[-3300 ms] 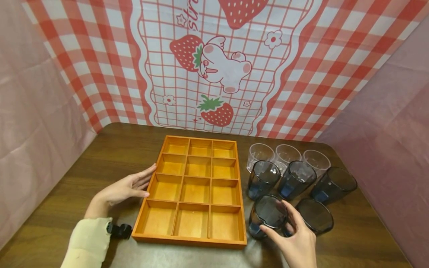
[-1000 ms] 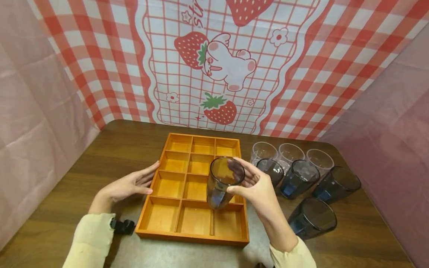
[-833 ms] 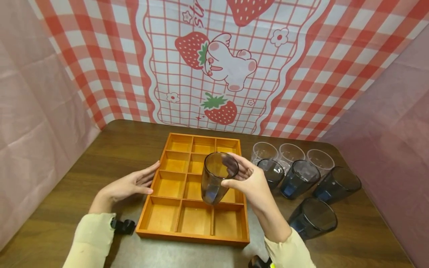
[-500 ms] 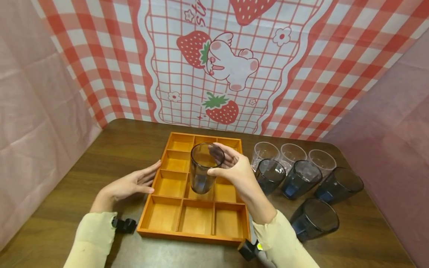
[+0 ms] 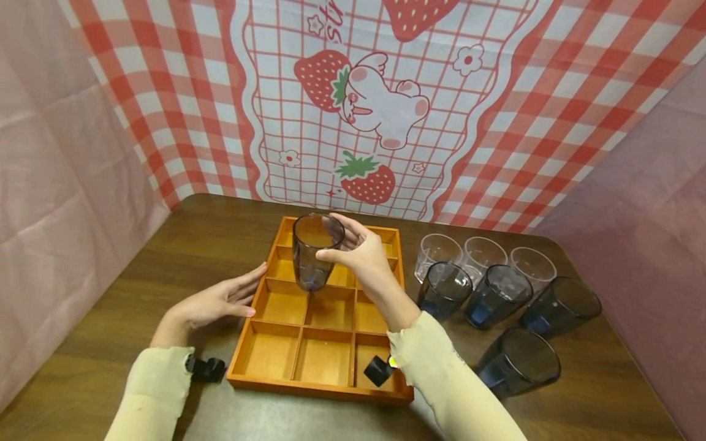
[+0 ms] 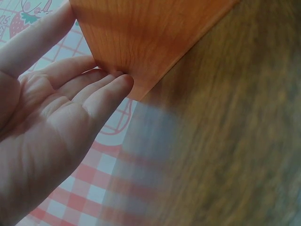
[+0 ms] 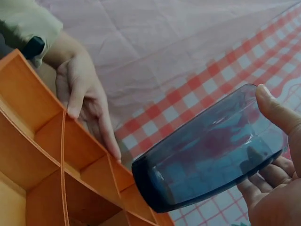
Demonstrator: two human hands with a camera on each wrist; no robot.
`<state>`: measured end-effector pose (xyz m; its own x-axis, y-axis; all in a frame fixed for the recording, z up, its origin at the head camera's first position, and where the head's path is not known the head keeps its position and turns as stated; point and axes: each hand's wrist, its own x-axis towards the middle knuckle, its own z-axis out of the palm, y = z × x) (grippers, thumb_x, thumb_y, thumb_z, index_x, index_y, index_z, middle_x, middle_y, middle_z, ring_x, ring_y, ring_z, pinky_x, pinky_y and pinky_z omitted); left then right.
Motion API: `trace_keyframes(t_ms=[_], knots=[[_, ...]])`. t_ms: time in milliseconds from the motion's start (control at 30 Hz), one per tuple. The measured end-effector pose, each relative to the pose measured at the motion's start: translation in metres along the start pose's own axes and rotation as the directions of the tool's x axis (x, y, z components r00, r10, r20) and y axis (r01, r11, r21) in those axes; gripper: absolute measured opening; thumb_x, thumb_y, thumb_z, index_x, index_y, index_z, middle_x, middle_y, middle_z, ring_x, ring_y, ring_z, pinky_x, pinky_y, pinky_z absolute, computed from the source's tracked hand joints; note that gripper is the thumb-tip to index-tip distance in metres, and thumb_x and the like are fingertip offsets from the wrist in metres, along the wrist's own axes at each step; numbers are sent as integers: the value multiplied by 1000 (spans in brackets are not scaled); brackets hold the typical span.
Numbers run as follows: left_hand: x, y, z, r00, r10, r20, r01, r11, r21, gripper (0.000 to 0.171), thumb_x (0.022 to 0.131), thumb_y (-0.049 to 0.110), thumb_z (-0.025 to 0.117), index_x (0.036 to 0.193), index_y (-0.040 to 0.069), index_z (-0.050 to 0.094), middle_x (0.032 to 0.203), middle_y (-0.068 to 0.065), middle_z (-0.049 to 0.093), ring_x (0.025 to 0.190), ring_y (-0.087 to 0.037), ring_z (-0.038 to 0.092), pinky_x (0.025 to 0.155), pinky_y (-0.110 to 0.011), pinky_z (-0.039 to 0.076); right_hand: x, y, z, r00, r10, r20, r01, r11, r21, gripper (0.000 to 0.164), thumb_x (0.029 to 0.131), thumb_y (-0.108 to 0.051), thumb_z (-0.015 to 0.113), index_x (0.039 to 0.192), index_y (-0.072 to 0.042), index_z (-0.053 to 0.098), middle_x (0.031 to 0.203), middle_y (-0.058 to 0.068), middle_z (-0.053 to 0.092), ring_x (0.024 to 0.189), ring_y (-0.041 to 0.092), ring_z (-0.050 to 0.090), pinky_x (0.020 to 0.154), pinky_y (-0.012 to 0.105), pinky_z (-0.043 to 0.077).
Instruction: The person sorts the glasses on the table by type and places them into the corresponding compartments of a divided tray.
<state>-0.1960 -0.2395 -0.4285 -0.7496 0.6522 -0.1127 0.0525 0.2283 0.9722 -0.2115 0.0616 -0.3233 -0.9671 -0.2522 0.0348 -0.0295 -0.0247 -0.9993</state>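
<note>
My right hand (image 5: 358, 248) grips a smoky dark drinking glass (image 5: 313, 263) near its rim, thumb on the near side and fingers behind. The glass is upright over the back left compartments of a shallow wooden divided tray (image 5: 325, 392). In the right wrist view the glass (image 7: 207, 155) shows bluish and see-through, its base close over the tray's dividers (image 7: 63, 165). My left hand (image 5: 215, 303) rests its fingertips and thumb against the tray's left side. The left wrist view has those fairly straight fingers (image 6: 113, 92) touching the wooden side wall (image 6: 136, 42).
Right of the tray stand several more dark glasses (image 5: 499, 297), one of them (image 5: 518, 364) nearer the front. Behind them is a row of 3 clear glasses (image 5: 438, 251). A red checked cloth (image 5: 353, 122) hangs at the table's back edge, with pink cloth (image 5: 72, 184) on both sides.
My right hand has taken a dark glass from the front of the group at right and carried it left and back over the tray. The left hand has stayed at the tray's side.
</note>
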Motion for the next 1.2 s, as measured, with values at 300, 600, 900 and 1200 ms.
trace_keyframes(t_ms=[300, 600, 900, 1200], knots=[[0, 0, 0, 1000, -5, 3, 5, 1000, -5, 86, 95, 7, 58, 156, 10, -2, 163, -16, -9, 147, -44, 7, 115, -42, 29, 25, 9, 15, 1000, -3, -22, 4, 1000, 31, 64, 78, -7, 80, 135, -23, 56, 136, 1, 59, 128, 16, 55, 108, 32, 46], [1, 2, 0, 1000, -18, 2, 18, 1000, -5, 86, 95, 7, 58, 157, 11, -2, 163, -14, -9, 148, -43, 6, 115, -48, 24, 40, 18, 20, 1000, -23, -7, 23, 999, 23, 66, 77, -7, 81, 136, -22, 55, 139, 2, 58, 130, 18, 54, 108, 35, 46], [0, 1, -1, 1000, -31, -4, 31, 999, -8, 86, 96, 8, 58, 157, 11, -2, 163, -14, -9, 147, -44, 6, 116, -54, 22, 50, 27, 26, 1000, -15, 1, 15, 1000, -23, 69, 77, -10, 82, 139, -20, 53, 140, 4, 57, 127, 20, 56, 105, 37, 49], [-1, 2, -1, 999, -41, -4, 41, 999, 0, 86, 96, 9, 58, 157, 12, -3, 163, -14, -11, 148, -43, 6, 115, -54, 23, 55, 35, 24, 1000, 3, -22, -3, 1000, 23, 69, 77, -7, 81, 139, -20, 53, 140, 4, 57, 129, 19, 55, 107, 35, 47]])
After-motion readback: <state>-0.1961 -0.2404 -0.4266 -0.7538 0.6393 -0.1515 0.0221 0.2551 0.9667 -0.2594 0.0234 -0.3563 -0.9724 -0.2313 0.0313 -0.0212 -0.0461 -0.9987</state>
